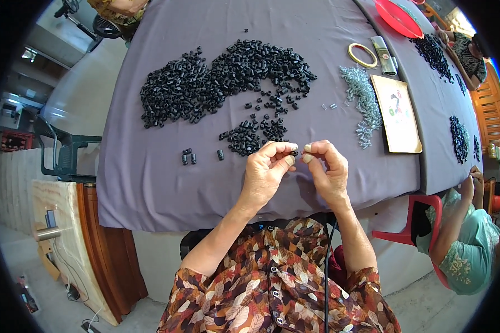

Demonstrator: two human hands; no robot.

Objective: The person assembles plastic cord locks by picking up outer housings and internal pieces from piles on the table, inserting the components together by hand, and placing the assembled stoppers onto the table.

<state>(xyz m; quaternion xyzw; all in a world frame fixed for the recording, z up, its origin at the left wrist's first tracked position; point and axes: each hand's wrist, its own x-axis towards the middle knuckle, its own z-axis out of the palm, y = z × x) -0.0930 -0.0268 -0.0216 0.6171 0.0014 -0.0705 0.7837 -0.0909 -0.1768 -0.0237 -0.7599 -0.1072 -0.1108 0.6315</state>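
My left hand (266, 169) is closed in a pinch around a small black plastic piece (294, 153), just above the near edge of the cloth. Facing it, my right hand (329, 169) pinches with thumb and forefinger; whatever is between those fingertips is too small to make out. The two sets of fingertips nearly meet. Beyond my left hand lies a small heap of black plastic pieces (244, 139). Several separate black pieces (220, 155) rest to its left. A large pile of the same black pieces (178, 89) spreads farther back.
A heap of clear small parts (364, 105) lies at right beside a sheet of card (397, 114), a yellow tape roll (363, 55) and a green packet (384, 55). A red basin (399, 19) stands far right. Other people sit around the purple-grey tablecloth (150, 166); one occupies a red chair (408, 227).
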